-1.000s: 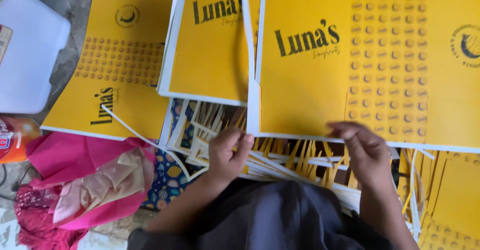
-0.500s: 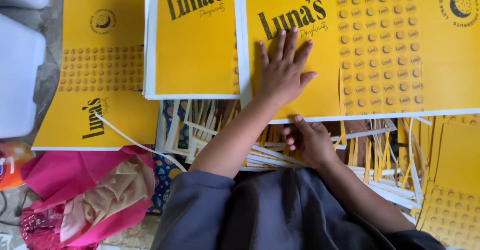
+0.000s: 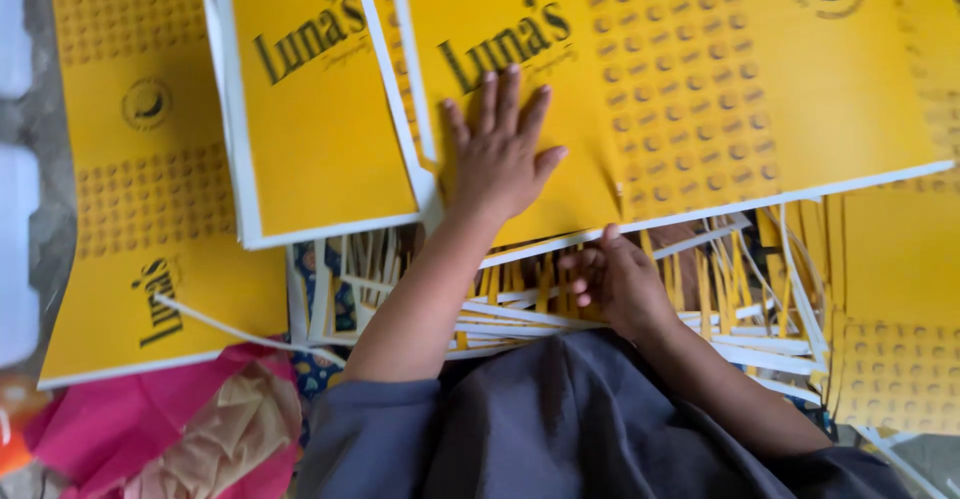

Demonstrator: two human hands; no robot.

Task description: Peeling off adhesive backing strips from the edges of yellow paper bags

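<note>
The left hand (image 3: 503, 159) lies flat, fingers spread apart, pressing on the large yellow sheet (image 3: 700, 89) close to that sheet's left edge and a little above its white lower edge. The right hand (image 3: 612, 284) sits just under that lower edge, fingers curled loosely together among the pile of yellow and white paper strips (image 3: 520, 304); whether it pinches a strip I cannot tell. The large yellow sheet slants down to the left, and its left edge overlaps a stack of yellow sheets (image 3: 310, 109) with white borders, so there is almost no bare gap between the 2. Another yellow sheet (image 3: 150, 209) lies flat at the far left, its lower edge resting above pink tissue paper (image 3: 110, 429). To the right, more yellow sheets (image 3: 895, 329) crowd the edge of the view. Strips fill the room between the sheets and the person's grey-sleeved arms, leaving little open surface around either hand.
</note>
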